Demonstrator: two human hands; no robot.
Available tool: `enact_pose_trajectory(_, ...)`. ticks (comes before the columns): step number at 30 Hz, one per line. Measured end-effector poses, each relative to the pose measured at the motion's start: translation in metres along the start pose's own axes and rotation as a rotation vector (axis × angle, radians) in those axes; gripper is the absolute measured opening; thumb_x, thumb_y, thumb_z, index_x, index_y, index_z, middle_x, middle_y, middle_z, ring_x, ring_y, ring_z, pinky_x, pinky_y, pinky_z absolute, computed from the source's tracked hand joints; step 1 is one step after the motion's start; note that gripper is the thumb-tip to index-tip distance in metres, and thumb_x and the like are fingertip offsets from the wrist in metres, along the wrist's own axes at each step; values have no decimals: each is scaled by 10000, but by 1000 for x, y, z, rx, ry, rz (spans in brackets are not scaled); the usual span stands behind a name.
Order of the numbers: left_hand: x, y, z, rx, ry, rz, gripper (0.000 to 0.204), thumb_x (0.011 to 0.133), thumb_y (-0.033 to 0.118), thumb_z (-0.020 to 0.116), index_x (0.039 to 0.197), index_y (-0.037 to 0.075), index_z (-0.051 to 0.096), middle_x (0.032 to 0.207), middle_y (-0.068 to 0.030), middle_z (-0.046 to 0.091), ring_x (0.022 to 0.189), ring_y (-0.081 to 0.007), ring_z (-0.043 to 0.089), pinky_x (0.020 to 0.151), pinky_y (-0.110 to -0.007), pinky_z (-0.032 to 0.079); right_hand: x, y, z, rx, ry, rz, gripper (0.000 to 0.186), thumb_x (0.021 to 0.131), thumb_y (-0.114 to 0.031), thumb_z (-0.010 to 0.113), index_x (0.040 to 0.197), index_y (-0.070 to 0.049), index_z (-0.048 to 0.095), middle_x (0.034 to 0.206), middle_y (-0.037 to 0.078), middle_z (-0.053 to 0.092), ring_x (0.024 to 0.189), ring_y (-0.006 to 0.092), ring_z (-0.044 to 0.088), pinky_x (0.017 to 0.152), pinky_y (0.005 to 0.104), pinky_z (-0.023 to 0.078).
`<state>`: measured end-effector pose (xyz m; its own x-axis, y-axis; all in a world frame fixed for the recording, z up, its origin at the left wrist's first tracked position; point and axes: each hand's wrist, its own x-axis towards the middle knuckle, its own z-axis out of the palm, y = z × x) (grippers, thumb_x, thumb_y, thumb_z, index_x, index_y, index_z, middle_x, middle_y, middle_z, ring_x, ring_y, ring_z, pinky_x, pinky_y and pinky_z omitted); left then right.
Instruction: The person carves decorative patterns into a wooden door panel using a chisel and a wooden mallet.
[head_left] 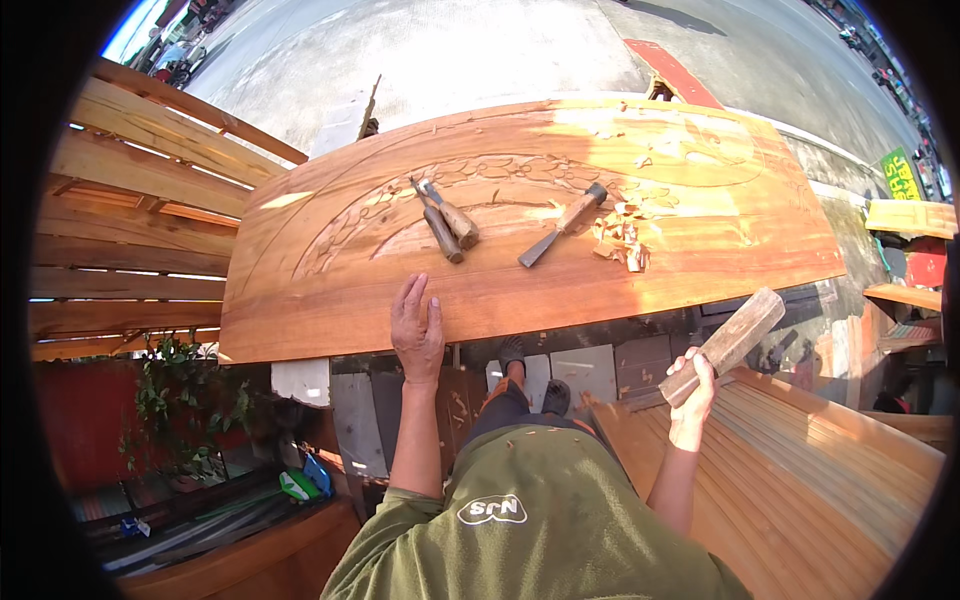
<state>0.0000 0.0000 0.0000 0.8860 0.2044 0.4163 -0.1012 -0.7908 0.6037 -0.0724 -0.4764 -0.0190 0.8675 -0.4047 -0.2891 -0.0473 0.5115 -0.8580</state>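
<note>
Wrapping round the lower end of a wooden block, the fingers of the right hand are curled tight just off the near edge of the carved panel, toward its right corner. The block slants up and to the right, its far end close to that edge. The left hand is back-up over the near edge, left of the middle, its fingers extended and slightly parted; whether the fingertips press on the wood I cannot tell. A smooth, uncarved strip runs along the near edge, giving both hands room below the tools. Beyond the left fingertips lie two chisels side by side, handles toward the near edge; right of them, near the panel's middle, a flat chisel points its blade toward the near edge, with curled shavings just beside it. A band of leaf carving arches behind them toward the far edge. The left forearm rises almost straight; the right one is set out to the side, above a ribbed wooden panel. Slatted timber stands at the left edge. White lettering in an outlined emblem marks the olive shirt, and a green sign beyond the right edge bears yellow lettering.
</note>
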Motion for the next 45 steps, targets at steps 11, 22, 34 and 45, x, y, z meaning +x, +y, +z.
enact_pose_trajectory(11, 131, -39, 38, 5, -108, 192, 522, 1030, 189, 694, 1526, 68, 584, 1630, -241, 473, 1505, -448, 450, 1228, -505, 392, 132, -10, 142, -84, 285, -170, 384, 888, -144, 787, 1180, -20, 570, 897, 88, 653, 700, 215, 688, 615, 385, 600)
enact_pose_trajectory(22, 168, 93, 187, -9, -498, 373, 657, 1021, 336, 678, 1613, 133, 479, 1397, -243, 606, 1125, -417, 674, 903, -511, 598, 133, -5, 149, -97, 329, -208, 267, 926, -173, 755, 1084, -43, 583, 861, 79, 662, 678, 217, 691, 593, 382, 606)
enact_pose_trajectory(34, 189, 68, 167, 76, -663, 248, 954, 896, 174, 737, 1715, 188, 249, 1073, -270, 681, 871, -450, 719, 711, -551, 605, 133, -12, 140, -74, 336, -210, 356, 926, -127, 753, 1191, -38, 533, 884, 91, 649, 667, 214, 687, 582, 380, 602)
enact_pose_trajectory(45, 183, 61, 138, 239, -566, 16, 903, 916, 268, 723, 1706, 207, 289, 967, -284, 687, 798, -443, 734, 710, -533, 612, 132, -8, 133, -37, 327, -139, 234, 956, -165, 755, 1087, -35, 612, 920, 78, 644, 740, 210, 664, 644, 384, 585)
